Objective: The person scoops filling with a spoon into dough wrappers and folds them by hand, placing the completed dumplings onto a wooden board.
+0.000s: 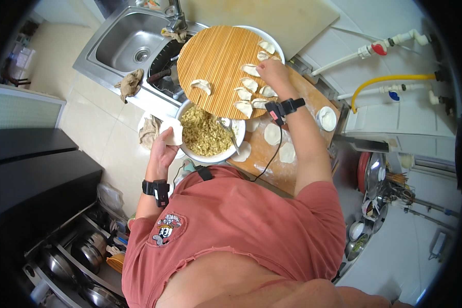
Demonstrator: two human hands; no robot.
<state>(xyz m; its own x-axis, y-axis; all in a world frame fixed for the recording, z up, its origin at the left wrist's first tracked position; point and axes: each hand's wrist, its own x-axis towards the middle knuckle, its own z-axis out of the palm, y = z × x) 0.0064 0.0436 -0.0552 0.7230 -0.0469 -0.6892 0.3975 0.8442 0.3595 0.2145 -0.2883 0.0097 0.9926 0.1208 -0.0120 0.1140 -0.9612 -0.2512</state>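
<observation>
My left hand (pixel 162 149) grips a round white dumpling wrapper (pixel 173 132) by its edge, beside a white bowl (pixel 189 154) of chopped yellow-green filling (pixel 200 128). A metal spoon (pixel 233 136) leans in that bowl. Over the round bamboo tray (pixel 215 61), my right hand (pixel 273 72) has its fingers closed on the end of a folded dumpling (pixel 250 70). Several more dumplings lie along the tray's right side, and a single dumpling (pixel 201 86) lies on its left. The right fingertips are partly hidden by the hand.
Flat wrappers (pixel 272 134) lie on the floured wooden board (pixel 272 169), with a small bowl of white powder (pixel 326 119) at its right. Behind the tray is a steel sink (pixel 133 41) with a faucet (pixel 176 18). A cloth (pixel 130 84) hangs at the sink's edge.
</observation>
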